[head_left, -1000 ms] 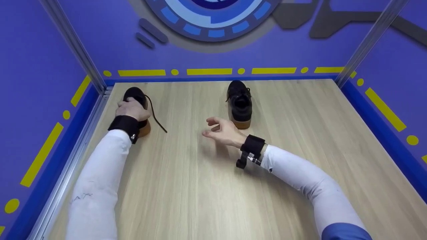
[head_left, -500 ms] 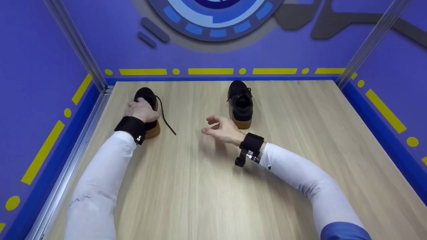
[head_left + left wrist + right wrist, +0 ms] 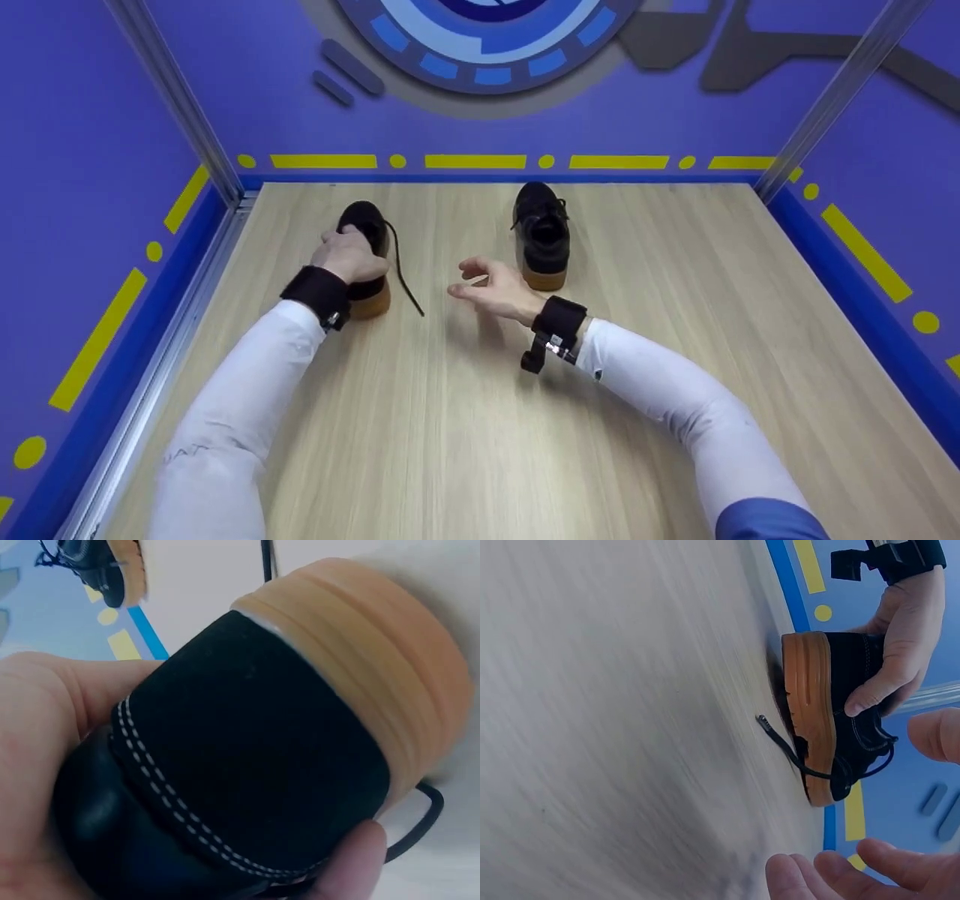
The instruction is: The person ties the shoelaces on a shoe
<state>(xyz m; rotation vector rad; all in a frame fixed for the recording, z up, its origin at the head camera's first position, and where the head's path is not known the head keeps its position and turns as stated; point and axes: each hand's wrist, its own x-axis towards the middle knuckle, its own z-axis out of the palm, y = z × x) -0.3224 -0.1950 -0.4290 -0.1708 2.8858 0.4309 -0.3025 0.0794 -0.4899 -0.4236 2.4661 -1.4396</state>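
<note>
My left hand point(image 3: 351, 256) grips a black low lace-up shoe point(image 3: 363, 216) from above, around its sides. In the left wrist view the black heel point(image 3: 247, 742), with double white stitching, and the tan sole fill the middle. One loose shoelace point(image 3: 401, 270) trails to the right of this shoe; its tip shows in the right wrist view beside the tan sole point(image 3: 810, 690). My right hand point(image 3: 499, 290) hovers over the table with relaxed, parted fingers and holds nothing. Just beyond it stands a matching shoe point(image 3: 542, 240), toe toward the back wall, laces on it.
The wood-grain table point(image 3: 480, 420) is enclosed by blue-purple panels point(image 3: 480, 135) with yellow dashes at the back and sides. Metal posts point(image 3: 180, 97) stand at the corners, and a metal rail point(image 3: 150, 375) runs along the left edge.
My left hand has moved the held shoe rightward, away from the left edge, its loose lace coming along. My right hand has barely shifted, and the other shoe stays in place.
</note>
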